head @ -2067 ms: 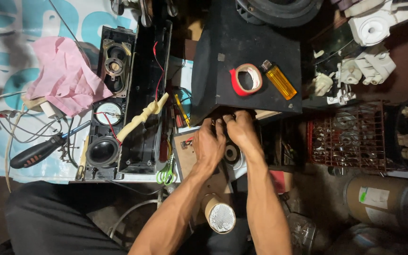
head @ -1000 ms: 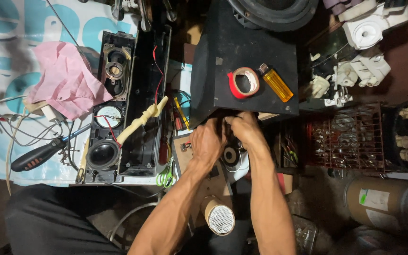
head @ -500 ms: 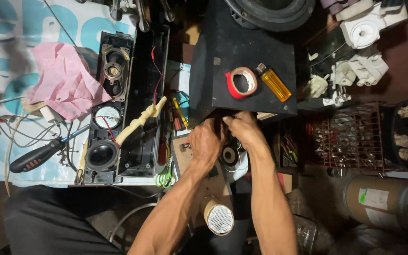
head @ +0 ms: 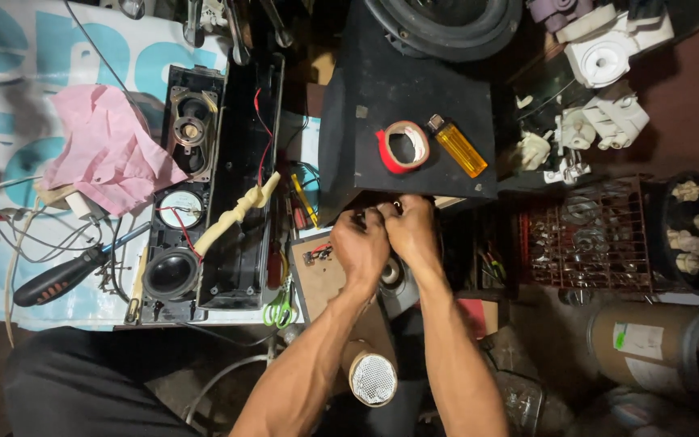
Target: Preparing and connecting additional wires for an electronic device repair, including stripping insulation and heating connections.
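My left hand (head: 361,247) and my right hand (head: 411,230) are pressed together at the near edge of a black speaker box (head: 414,105), fingers curled around something small and dark between them; what they grip is hidden. Below the hands lie a small round speaker part (head: 390,275) and a brown circuit board (head: 317,271). On top of the box rest a roll of red tape (head: 402,146) and an orange lighter (head: 456,146).
An opened black speaker cabinet (head: 204,194) with drivers and wires lies to the left, beside a pink cloth (head: 107,154) and a black-handled screwdriver (head: 66,275). A wire rack (head: 584,239), white plastic parts (head: 600,89) and a cardboard tube (head: 370,376) surround the spot.
My hands stay clasped at the box's near edge with only small shifts of the fingers. The view has drifted slightly.
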